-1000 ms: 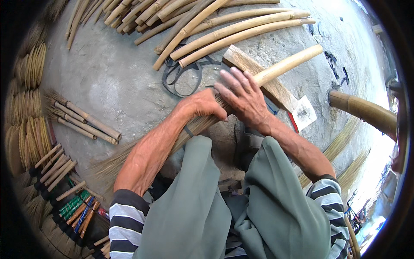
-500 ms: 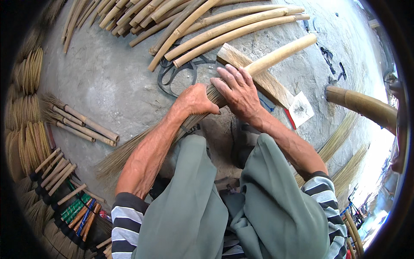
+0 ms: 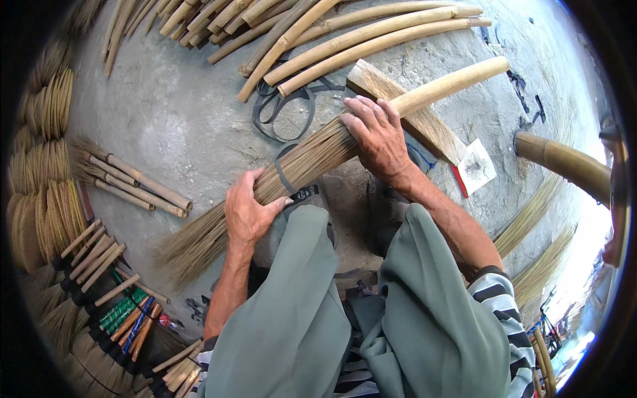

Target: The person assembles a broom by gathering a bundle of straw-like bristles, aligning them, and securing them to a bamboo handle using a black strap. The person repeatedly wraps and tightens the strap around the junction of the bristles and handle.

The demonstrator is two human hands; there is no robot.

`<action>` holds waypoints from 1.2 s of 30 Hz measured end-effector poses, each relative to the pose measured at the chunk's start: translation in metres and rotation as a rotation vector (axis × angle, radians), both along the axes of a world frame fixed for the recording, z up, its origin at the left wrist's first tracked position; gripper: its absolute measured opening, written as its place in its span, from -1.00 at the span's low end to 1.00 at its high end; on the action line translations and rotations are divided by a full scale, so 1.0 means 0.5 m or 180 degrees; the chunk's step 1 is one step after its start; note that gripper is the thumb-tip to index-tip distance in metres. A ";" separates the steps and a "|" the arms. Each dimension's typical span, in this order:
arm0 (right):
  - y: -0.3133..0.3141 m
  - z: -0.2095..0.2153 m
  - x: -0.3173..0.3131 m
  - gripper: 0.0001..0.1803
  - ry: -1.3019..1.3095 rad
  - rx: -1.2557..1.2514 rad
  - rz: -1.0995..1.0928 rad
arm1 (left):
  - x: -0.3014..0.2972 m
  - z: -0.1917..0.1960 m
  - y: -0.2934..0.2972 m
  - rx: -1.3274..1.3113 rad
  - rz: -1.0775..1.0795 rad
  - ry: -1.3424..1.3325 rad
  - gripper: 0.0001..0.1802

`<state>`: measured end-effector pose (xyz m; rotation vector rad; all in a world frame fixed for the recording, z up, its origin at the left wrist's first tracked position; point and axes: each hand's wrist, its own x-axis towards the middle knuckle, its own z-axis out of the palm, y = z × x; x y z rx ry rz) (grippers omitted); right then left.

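Observation:
A broom lies slantwise across in front of my knees, its bristle bundle (image 3: 308, 156) of thin brown stalks fanning out at the lower left. From its upper end sticks a pale bamboo handle (image 3: 458, 83). My right hand (image 3: 381, 142) is closed over the bundle where the handle enters. Lower down, my left hand (image 3: 245, 211) wraps the bristles from below, thumb and fingers on either side. Between the hands a dark flat strap (image 3: 283, 174) rings the bristles. Beneath the handle lies a wooden block (image 3: 424, 123).
Bamboo poles (image 3: 371, 56) are piled at the far side. Loose black strapping (image 3: 279, 109) lies beyond the bundle. Several short-handled brooms (image 3: 142, 189) rest at left, beside stacked finished ones (image 3: 126, 318). A thick bamboo pole (image 3: 561, 159) juts in from the right, near a white scrap (image 3: 476, 167).
My left hand has slid down the bristles, away from my right hand, uncovering the middle of the bundle and its strap. The right hand keeps its place at the handle's base.

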<state>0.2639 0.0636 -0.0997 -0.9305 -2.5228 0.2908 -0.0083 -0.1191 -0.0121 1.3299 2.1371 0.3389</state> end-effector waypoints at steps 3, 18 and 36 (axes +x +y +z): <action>-0.005 -0.001 -0.001 -0.54 0.0022 0.0006 -0.0048 | 0.029 -0.031 -0.027 0.0933 0.0078 0.0026 -0.30; -0.008 -0.006 -0.002 -0.53 0.0169 -0.0030 -0.0094 | 0.138 -0.058 0.229 0.0533 -0.1086 0.0058 -0.03; -0.025 0.040 -0.004 -0.49 -0.0187 -0.0180 -0.0198 | 0.191 -0.031 0.255 -0.0809 -0.0816 0.0187 -0.13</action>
